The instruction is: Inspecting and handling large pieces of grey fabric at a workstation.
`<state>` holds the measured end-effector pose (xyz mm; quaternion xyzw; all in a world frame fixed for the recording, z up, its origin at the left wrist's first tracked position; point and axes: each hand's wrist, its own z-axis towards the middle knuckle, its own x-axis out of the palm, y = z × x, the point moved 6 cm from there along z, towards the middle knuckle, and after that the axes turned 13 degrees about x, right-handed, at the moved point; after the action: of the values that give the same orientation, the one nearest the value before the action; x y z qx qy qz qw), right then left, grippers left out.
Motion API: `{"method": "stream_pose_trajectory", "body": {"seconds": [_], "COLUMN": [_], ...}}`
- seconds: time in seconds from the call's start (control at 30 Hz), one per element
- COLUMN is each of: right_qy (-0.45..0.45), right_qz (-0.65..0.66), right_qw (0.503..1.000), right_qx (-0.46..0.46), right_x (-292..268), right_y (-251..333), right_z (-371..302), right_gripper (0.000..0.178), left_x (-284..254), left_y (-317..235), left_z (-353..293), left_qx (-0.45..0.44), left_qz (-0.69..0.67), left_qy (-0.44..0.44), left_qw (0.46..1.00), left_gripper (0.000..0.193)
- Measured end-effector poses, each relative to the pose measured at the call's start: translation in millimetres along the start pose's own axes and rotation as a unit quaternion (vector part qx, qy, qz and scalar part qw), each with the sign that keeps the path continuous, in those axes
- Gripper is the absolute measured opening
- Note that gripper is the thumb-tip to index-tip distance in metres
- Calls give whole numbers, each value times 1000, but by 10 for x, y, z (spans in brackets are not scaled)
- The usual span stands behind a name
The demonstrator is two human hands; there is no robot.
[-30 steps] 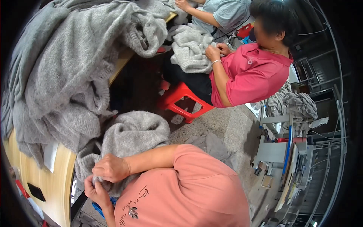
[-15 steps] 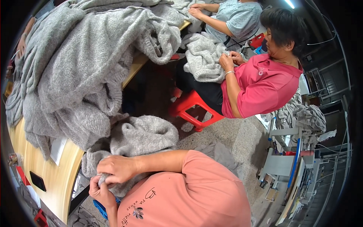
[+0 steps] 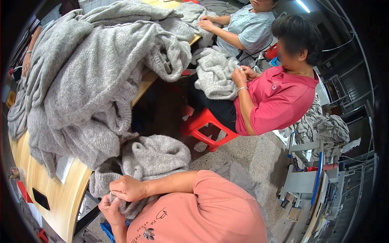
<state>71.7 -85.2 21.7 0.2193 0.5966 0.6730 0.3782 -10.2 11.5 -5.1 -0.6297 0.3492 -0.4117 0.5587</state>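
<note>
A fuzzy grey knitted sweater point(image 3: 158, 156) lies bunched across my lap, beside the table edge. Near its lower left part both my hands are close together, gripping its fabric. My right hand point(image 3: 127, 188) is the upper one, closed in a fist over the knit. Just below, my left hand point(image 3: 110, 208) pinches the same piece, its thumb and fingers pressed together. A small bit of grey fabric shows between the two hands; the exact spot they grip is mostly covered by the fingers.
A large heap of grey knitwear point(image 3: 93, 77) covers the wooden table point(image 3: 60, 202) at left, where a black phone point(image 3: 41, 199) lies. A co-worker in a red shirt point(image 3: 279, 101) sits on a red stool point(image 3: 210, 133) handling similar knitwear; another person point(image 3: 247, 32) works beyond.
The whole view has shifted slightly, so most things sit lower. My right hand's fingers have curled into a tighter fist, and less fabric shows between my hands.
</note>
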Motion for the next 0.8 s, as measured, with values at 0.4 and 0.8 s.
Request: {"method": "stream_pose_trajectory", "body": {"seconds": [0.4,0.8], "right_qy": [-3,-108], "right_qz": [-178,-117], "right_qw": [982,977], "right_qx": [-60,-140], "right_x": [-270,-672], "right_y": [-404,195], "right_z": [-127,-13], "right_gripper": [23,37], "left_x": [-434,-393], "left_y": [-196,-242], "left_z": [103,148], "left_qx": [-25,-27], "left_qz": [-258,-226], "left_qy": [-20,-147], "left_qw": [966,963], "left_gripper": [33,19]}}
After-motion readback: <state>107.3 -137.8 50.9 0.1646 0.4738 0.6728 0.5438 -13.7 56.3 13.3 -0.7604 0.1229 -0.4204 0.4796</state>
